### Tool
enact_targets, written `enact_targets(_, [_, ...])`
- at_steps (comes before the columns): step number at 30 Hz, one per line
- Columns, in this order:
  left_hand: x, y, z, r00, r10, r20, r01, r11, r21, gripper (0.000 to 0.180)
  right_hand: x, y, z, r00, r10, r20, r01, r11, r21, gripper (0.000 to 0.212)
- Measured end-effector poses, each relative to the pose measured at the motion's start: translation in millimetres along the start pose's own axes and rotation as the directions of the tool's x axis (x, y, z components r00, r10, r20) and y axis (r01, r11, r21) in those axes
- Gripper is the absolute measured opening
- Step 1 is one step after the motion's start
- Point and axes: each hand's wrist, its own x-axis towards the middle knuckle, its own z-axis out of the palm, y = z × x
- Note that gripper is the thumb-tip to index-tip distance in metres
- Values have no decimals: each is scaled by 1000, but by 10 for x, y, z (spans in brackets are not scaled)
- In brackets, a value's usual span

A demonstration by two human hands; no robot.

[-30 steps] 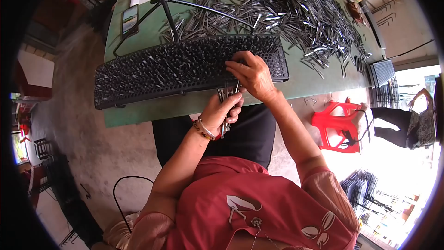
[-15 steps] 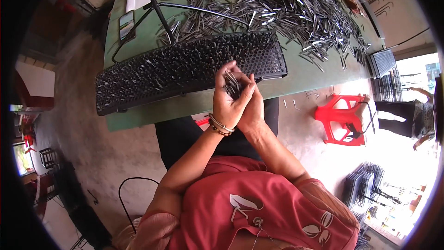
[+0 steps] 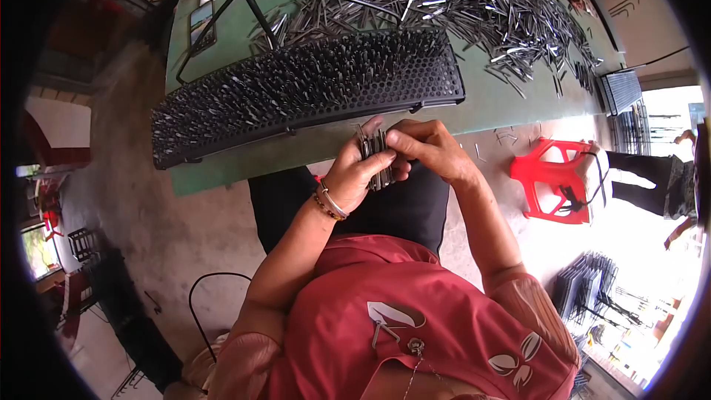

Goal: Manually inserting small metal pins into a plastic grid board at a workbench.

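Observation:
My left hand [image 3: 349, 178] is closed around a bundle of thin dark metal strips [image 3: 380, 179], which stand roughly upright in its grip. My right hand [image 3: 437, 150] comes in from the other side, thumb and fingers pinched at the bundle's upper right part. Just beyond both hands, a long black perforated rack [image 3: 285, 114] lies tilted on the green table [image 3: 211, 176]. Many similar strips stand in its holes, thickest at the left and middle; bare holes show at the right end.
A large heap of loose metal strips [image 3: 489, 11] spreads over the table's far side. Black metal rods [image 3: 248, 0] rise behind the rack, near a phone [image 3: 201, 24]. To the right are a red stool [image 3: 527, 167] and a person [image 3: 670, 185]. Stacked black racks [image 3: 585, 281] stand lower right.
My cupped hands have parted slightly. The strips are now gathered upright in my left hand, while my right hand has turned and gripped the bundle from the right.

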Motion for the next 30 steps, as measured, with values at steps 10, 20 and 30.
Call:
enact_targets(10, [6,-116,-74,998,-50,-44,52,997,50,40,79,211,8,991,65,-116,-64,998,13,19])
enact_targets(20, [90,-53,-159,985,-164,-59,159,984,-80,31,281,-41,-157,856,-272,-440,189,956,-224,27])
enact_targets(30, [100,-88,-190,985,-143,-98,136,988,-72,31,654,-122,-281,795,-454,-403,286,865,-412,21])
